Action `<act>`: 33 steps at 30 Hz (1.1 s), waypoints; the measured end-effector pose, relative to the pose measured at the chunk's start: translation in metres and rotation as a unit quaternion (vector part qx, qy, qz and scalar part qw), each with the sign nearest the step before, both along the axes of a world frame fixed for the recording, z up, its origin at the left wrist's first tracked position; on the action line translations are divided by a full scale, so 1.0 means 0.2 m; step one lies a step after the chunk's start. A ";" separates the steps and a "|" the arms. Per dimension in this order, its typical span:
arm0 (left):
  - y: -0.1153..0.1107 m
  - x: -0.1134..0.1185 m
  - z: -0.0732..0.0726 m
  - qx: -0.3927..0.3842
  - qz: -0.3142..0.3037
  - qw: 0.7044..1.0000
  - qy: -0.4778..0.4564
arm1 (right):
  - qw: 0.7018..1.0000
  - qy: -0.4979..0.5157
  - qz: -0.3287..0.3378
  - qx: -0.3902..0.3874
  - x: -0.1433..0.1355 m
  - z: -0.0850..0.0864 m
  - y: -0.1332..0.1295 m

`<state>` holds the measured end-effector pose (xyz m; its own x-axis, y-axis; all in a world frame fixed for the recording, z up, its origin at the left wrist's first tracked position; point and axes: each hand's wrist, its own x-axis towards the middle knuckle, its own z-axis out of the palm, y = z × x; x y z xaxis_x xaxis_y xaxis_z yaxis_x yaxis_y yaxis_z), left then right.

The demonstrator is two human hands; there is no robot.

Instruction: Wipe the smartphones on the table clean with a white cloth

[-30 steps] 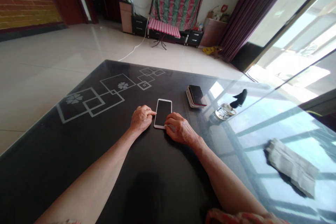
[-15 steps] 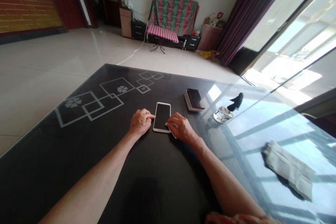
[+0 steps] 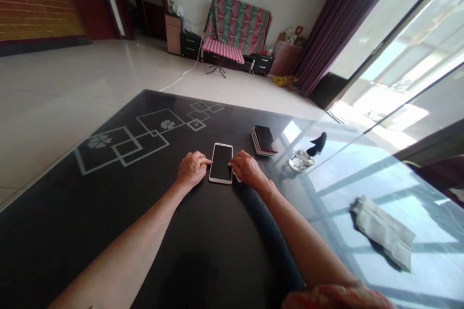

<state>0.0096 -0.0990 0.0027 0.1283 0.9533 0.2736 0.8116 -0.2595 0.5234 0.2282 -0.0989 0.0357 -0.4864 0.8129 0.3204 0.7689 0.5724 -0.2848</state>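
Note:
A white-framed phone (image 3: 221, 163) with a dark screen lies flat on the black table (image 3: 152, 222). At its left edge is my left hand (image 3: 192, 169), fingers curled, the index fingertip touching the phone's side. My right hand (image 3: 247, 169) is closed on a small white cloth (image 3: 236, 177), mostly hidden under the fingers, at the phone's right edge. Behind and to the right sits a stack of phones (image 3: 265, 140). Further right stands a clear spray bottle (image 3: 301, 160) with a black nozzle.
A crumpled grey-white cloth or packet (image 3: 384, 231) lies on the glossy right part of the table. Beyond the far edge are a small table with a striped pink cover (image 3: 223, 50), low black cabinets and a purple curtain (image 3: 340, 14).
My right hand has moved slightly up, from the phone's lower right part to its right edge, with the cloth. The view has shifted a little; my left hand stays at the left edge.

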 end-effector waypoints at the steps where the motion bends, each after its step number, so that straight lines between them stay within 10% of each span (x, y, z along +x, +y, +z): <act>1: 0.00 0.00 0.00 0.000 0.002 1.000 0.001 | 1.000 -0.023 0.010 -0.001 0.00 0.01 -0.04; 15: 0.01 -0.01 -0.02 -0.010 -0.002 1.000 0.001 | 0.989 -0.106 -0.092 0.038 -0.04 0.10 0.11; 22: 0.00 0.00 -0.01 -0.011 -0.004 1.000 -0.009 | 0.998 -0.041 0.040 0.000 -0.04 0.06 0.00; 33: 0.00 0.00 -0.01 -0.006 -0.004 1.000 -0.009 | 0.994 -0.091 -0.064 -0.006 -0.08 0.05 0.23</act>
<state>0.0093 -0.0985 -0.0001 0.1305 0.9557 0.2639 0.7996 -0.2588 0.5419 0.2130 -0.0539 0.0465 -0.4284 0.8747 0.2268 0.8743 0.4646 -0.1405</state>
